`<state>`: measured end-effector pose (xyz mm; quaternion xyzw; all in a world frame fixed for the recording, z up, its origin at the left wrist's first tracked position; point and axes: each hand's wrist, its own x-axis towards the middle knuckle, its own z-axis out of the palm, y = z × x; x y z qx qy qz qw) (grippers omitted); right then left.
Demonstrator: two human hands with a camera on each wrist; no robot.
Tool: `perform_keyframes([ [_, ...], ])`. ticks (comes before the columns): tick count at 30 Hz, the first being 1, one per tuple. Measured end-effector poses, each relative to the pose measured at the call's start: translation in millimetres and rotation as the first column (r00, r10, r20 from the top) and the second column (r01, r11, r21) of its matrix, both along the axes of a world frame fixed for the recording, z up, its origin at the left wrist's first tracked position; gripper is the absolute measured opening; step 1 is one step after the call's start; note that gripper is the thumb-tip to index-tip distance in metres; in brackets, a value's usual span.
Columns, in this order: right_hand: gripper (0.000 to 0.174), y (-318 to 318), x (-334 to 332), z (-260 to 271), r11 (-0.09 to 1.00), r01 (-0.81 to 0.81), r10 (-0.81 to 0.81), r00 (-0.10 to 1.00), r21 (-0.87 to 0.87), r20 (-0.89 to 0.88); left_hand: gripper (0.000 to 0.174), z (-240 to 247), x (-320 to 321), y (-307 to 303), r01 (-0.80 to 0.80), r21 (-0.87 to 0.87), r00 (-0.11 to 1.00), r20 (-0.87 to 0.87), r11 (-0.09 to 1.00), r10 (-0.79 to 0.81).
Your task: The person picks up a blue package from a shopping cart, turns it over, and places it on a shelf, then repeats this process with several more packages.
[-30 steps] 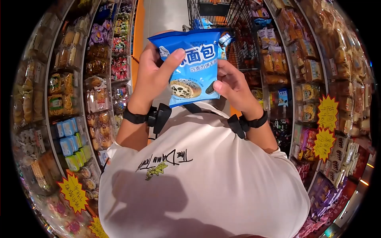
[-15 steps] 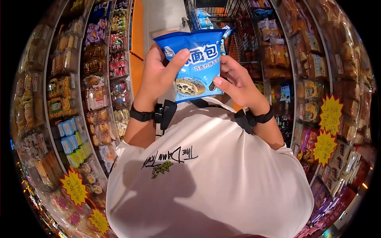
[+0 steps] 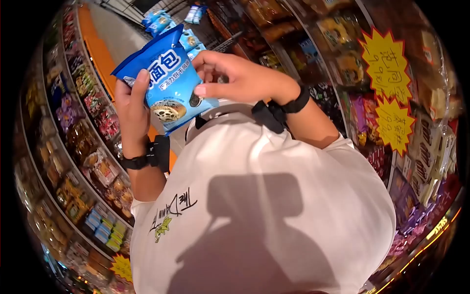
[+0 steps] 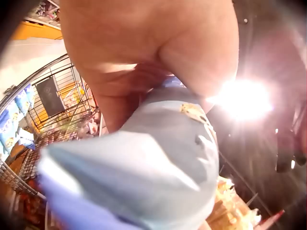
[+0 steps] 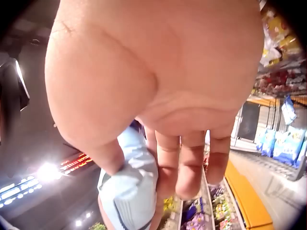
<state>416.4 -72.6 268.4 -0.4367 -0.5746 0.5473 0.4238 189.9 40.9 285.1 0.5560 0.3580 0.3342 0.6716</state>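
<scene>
Between shelves (image 3: 85,142), left hand (image 3: 131,111) gripping bag (image 3: 169,81) edge

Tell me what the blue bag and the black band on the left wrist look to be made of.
Blue bag: thin plastic film with a glossy finish. It carries printed graphics, catches highlights and creases where the left hand grips it. Black wrist band: probably fabric or elastic webbing, matte. It shows no shine and hugs the wrist, though any weave is too small to see.
</scene>
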Motion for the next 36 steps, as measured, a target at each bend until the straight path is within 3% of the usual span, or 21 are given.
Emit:
perform_keyframes([
  [1,0.033,-2,19,-11,0.999,0.016,-0.018,0.999,0.044,0.043,0.029,-9,8,-1,0.017,0.013,1.0,-0.013,1.0,-0.016],
  [2,0.027,-7,37,-36,0.996,0.082,-0.083,0.996,-0.046,-0.027,0.03,-15,16,0,0.03,0.032,0.999,-0.022,0.999,-0.029],
  [5,0.029,-28,104,-130,0.868,0.426,-0.432,0.901,-0.256,0.034,0.039,2,63,-17,-0.216,-0.152,0.972,-0.126,0.965,0.198],
  [6,0.032,-40,123,-161,0.719,0.627,-0.6,0.778,-0.301,0.186,0.04,-4,66,-18,-0.198,-0.155,0.979,-0.067,0.968,0.19],
  [7,0.036,-50,154,-229,0.647,0.709,-0.698,0.699,-0.281,0.159,0.042,-13,65,-18,-0.189,-0.154,0.982,-0.008,0.97,0.19],
  [8,0.037,-70,192,-325,0.451,0.789,-0.875,0.483,-0.418,-0.032,0.039,-32,57,-12,-0.153,0.072,0.98,-0.12,0.986,0.161],
  [10,0.039,-89,222,-342,0.256,0.945,-0.826,0.323,-0.203,0.461,0.04,-23,66,-9,-0.216,-0.208,0.974,-0.114,0.954,0.195],
  [11,0.041,-99,236,-353,0.213,0.963,-0.767,0.27,-0.166,0.582,0.041,-14,70,-9,-0.247,-0.345,0.969,-0.11,0.906,0.222],
  [15,0.047,-123,284,-390,0.111,0.973,-0.602,0.227,-0.202,0.765,0.043,-2,78,-24,-0.444,-0.307,0.893,-0.225,0.842,0.389],
  [16,0.049,-125,292,-398,0.099,0.968,-0.59,0.245,-0.233,0.769,0.043,-3,72,-26,-0.434,-0.24,0.891,-0.254,0.868,0.375],
  [19,0.054,-127,309,-413,0.063,0.934,-0.601,0.317,-0.352,0.734,0.053,-3,66,-32,-0.583,-0.386,0.799,-0.117,0.715,0.589],
  [21,0.057,-130,326,-426,0.054,0.895,-0.613,0.379,-0.442,0.693,0.083,-23,31,-42,-0.503,-0.106,0.864,-0.075,0.858,0.497],
  [22,0.059,-131,333,-431,0.054,0.879,-0.614,0.404,-0.474,0.678,0.089,-21,31,-43,-0.519,-0.079,0.853,-0.118,0.851,0.509],
  [24,0.062,-130,342,-436,0.076,0.883,-0.577,0.418,-0.464,0.702,0.072,-17,35,-46,-0.555,-0.137,0.832,-0.077,0.82,0.55],
  [26,0.064,-117,314,-398,0.126,0.946,-0.42,0.324,-0.3,0.847,0.047,-15,42,-48,-0.59,-0.158,0.807,-0.095,0.791,0.583],
  [28,0.063,-106,278,-347,0.207,0.956,-0.34,0.272,-0.21,0.9,0.043,-19,42,-37,-0.626,-0.35,0.756,-0.051,0.697,0.653],
  [29,0.061,-102,263,-327,0.255,0.945,-0.34,0.285,-0.204,0.896,0.041,-18,45,-38,-0.601,-0.327,0.791,-0.112,0.729,0.602],
  [32,0.052,-107,234,-312,0.319,0.946,-0.532,0.231,-0.06,0.815,0.042,-42,28,-25,-0.432,-0.44,0.862,0.056,0.788,0.504],
  [33,0.048,-112,225,-308,0.318,0.948,-0.615,0.198,0.01,0.763,0.041,-44,29,-24,-0.384,-0.382,0.888,0.097,0.84,0.45],
  [34,0.064,-110,216,-282,0.293,0.945,-0.499,0.281,-0.146,0.82,0.039,-47,28,-22,-0.349,-0.392,0.901,0.108,0.851,0.42],
  [36,0.063,-119,192,-261,0.396,0.918,-0.547,0.253,-0.02,0.798,0.035,-52,23,-17,-0.27,-0.413,0.925,0.141,0.87,0.354],
])
